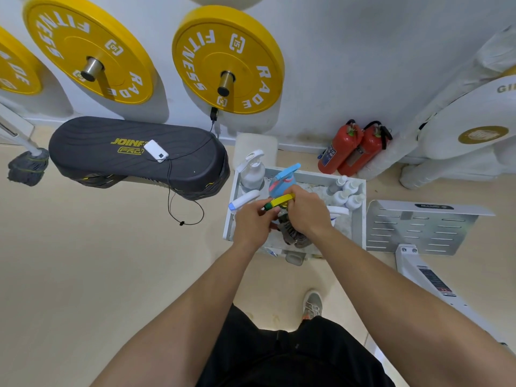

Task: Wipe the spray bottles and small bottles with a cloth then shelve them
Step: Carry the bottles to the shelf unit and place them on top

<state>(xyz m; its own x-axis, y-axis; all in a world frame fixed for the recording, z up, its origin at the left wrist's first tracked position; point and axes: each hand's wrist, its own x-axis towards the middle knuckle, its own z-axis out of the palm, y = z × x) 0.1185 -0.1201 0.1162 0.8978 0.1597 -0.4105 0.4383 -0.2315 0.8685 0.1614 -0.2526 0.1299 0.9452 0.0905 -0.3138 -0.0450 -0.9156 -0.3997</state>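
We look down through the head camera at a white tray (pixel 315 177) on the floor, and we place everything by it. Over its middle our left hand (pixel 252 223) pinches the green nozzle tip of a yellow-headed spray bottle (pixel 280 201). Our right hand (pixel 307 212) is curled round the same bottle just below its head. A grey cloth (pixel 294 234) hangs from under that hand, down over the tray's near side. In the tray's far left corner stands a white spray bottle (pixel 252 170), and a blue-and-pink spray bottle (pixel 284 178) stands just beside it toward the middle. Several small white bottles (pixel 346 192) cluster in the far right corner. Beyond the tray's right end two red fire extinguishers (pixel 351 149) stand against the wall. Left of the tray lies a black step platform (pixel 111 152).
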